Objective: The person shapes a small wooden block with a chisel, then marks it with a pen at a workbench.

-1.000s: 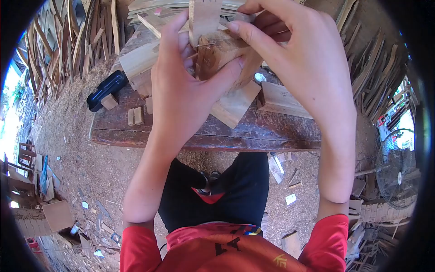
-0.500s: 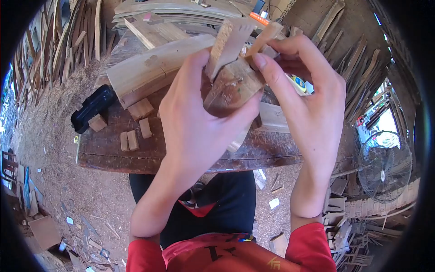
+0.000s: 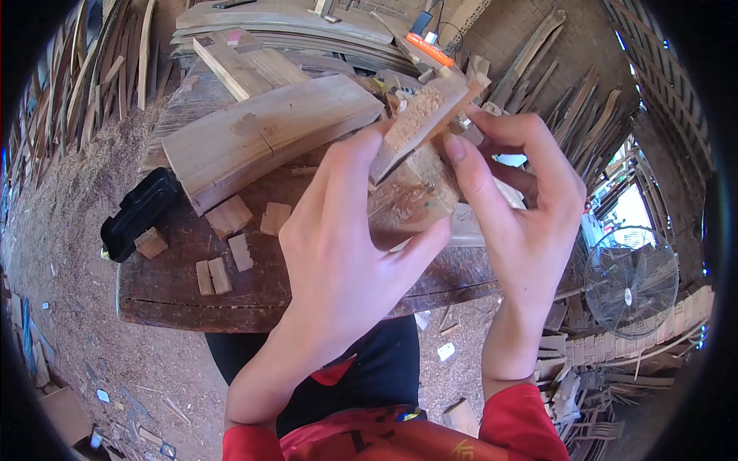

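Note:
My left hand (image 3: 327,219) is wrapped around a wooden block (image 3: 415,192), thumb below and fingers along its far left side. A flat wood piece with a rough, grainy edge (image 3: 421,115) stands up from the block, leaning to the right. Thumb and fingers of my right hand (image 3: 530,192) close in a pinch on a thin wood strip (image 3: 463,104) at the right side of that piece. The strip overlaps the flat piece in this view, and its lower end is hidden.
On the brown worktable (image 3: 177,307) lie a long thick board (image 3: 261,127), a black plastic tray (image 3: 138,211) and several small wood blocks (image 3: 229,217). Stacked planks (image 3: 284,27) and an orange object (image 3: 429,50) are at the back. A fan (image 3: 630,284) stands at right.
The flat wood piece has tilted to the right, turning its rough edge towards me. The strip now lies closer along it. The camera view has shifted slightly, moving the table lower.

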`<state>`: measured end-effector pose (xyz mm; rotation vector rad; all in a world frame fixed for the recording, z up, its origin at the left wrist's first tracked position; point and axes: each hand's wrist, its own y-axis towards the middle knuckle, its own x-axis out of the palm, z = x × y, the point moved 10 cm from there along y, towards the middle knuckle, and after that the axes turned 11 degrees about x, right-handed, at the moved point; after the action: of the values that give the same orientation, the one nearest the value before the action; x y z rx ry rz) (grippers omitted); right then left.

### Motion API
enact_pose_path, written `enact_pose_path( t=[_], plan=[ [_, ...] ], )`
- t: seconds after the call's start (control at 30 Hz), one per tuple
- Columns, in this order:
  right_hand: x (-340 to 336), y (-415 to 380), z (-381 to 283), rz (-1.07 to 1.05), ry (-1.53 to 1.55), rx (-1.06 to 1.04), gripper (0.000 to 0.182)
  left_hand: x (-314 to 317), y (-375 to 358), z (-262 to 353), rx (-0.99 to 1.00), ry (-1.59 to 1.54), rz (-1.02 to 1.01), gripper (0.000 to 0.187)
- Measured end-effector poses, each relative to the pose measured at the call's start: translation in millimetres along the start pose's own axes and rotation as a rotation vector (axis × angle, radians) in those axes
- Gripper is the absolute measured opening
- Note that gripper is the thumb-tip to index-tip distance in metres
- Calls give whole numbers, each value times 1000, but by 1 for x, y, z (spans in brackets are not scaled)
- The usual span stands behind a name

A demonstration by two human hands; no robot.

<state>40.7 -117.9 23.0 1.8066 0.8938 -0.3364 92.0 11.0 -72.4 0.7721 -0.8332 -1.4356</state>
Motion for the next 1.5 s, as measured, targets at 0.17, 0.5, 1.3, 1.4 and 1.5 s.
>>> enact_pose_path(
  t=[0.17, 0.5, 1.3, 1.4, 1.5],
  plan=[
    [1, -2, 3, 21, 12, 1, 20, -2, 2, 2, 35, 12, 6, 74],
    [1, 1, -5, -8, -72, 0, 19, -1, 3, 3, 28, 11, 3, 72],
    [0, 4, -6, -56, -40, -48, 25, 2, -3, -2, 29, 15, 3, 72],
    [0, 4, -5, -46, -32, -53, 23, 2, -2, -2, 39, 19, -2, 74],
    [-1, 1, -3, -57, -37, -21, 19, 2, -1, -1, 47, 44, -8, 75]
  ],
)
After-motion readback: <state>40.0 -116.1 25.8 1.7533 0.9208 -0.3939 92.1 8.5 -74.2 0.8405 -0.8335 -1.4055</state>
